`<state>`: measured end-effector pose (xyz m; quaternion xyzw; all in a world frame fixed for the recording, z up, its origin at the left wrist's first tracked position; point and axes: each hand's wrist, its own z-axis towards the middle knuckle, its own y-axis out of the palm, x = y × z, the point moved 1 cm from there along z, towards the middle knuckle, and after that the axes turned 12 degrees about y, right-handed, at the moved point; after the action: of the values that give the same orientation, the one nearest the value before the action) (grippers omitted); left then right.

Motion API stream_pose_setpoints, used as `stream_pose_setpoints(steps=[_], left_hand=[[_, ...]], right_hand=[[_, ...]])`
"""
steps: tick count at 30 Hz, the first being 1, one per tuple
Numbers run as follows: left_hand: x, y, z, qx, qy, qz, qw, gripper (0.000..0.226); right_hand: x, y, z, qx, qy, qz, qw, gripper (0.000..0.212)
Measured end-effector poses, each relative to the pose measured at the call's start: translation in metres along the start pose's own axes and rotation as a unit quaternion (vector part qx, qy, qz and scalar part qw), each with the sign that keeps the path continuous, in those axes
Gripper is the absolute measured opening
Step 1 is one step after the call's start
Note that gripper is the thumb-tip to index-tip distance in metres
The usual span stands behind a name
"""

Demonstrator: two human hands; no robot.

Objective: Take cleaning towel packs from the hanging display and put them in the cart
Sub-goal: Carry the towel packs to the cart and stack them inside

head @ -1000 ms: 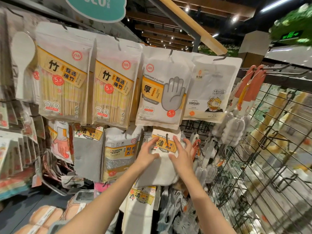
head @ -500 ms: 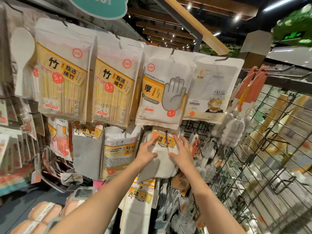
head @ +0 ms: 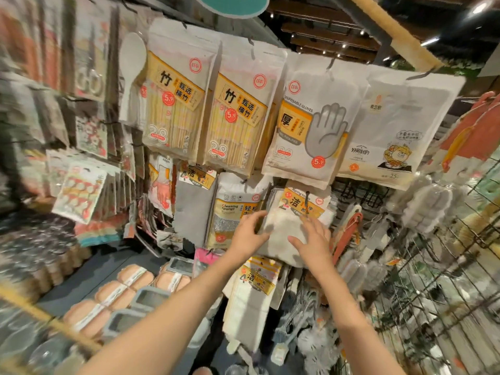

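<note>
On hanging display, both hands (head: pixel 251 234) touching white towel pack (head: pixel 284 226)

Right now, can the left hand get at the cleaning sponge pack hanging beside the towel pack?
Probably yes. The left hand rests at the towel pack's left edge, right beside the cleaning sponge pack, which hangs uncovered in front with nothing between them.

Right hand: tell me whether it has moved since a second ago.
Yes. The right hand slid down the towel pack, off its yellow label.
</note>
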<state>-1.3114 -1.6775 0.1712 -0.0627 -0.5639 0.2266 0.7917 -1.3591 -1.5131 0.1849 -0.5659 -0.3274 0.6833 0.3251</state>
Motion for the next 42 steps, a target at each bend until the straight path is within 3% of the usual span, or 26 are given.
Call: stream_pose_setpoints(steps=[4, 13, 17, 26, 34, 42], left_hand=[[-0.006, -0.030, -0.047, 0.029, 0.003, 0.038, 0.999, 0.057], [-0.043, -0.125, -0.204, 0.139, -0.120, 0.183, 0.966, 0.049], [-0.057, -0.184, -0.289, 0.223, -0.182, 0.254, 0.923, 0.053], [-0.069, -0.322, -0.448, 0.349, -0.259, 0.375, 0.819, 0.053], [-0.072, -0.452, -0.607, 0.441, -0.333, 0.438, 0.709, 0.052], [-0.078, -0.532, -0.707, 0.503, -0.393, 0.424, 0.643, 0.054]], right_hand=[[-0.023, 0.027, -0.030, -0.060, -0.062, 0.034, 0.996, 0.060], [-0.109, 0.123, -0.138, -0.224, -0.240, 0.025, 0.944, 0.055], [-0.159, 0.164, -0.207, -0.287, -0.315, 0.026, 0.904, 0.054], [-0.288, 0.265, -0.360, -0.336, -0.493, 0.029, 0.802, 0.053], [-0.409, 0.354, -0.515, -0.395, -0.587, 0.025, 0.706, 0.057], [-0.497, 0.413, -0.622, -0.442, -0.638, 0.015, 0.630, 0.059]])
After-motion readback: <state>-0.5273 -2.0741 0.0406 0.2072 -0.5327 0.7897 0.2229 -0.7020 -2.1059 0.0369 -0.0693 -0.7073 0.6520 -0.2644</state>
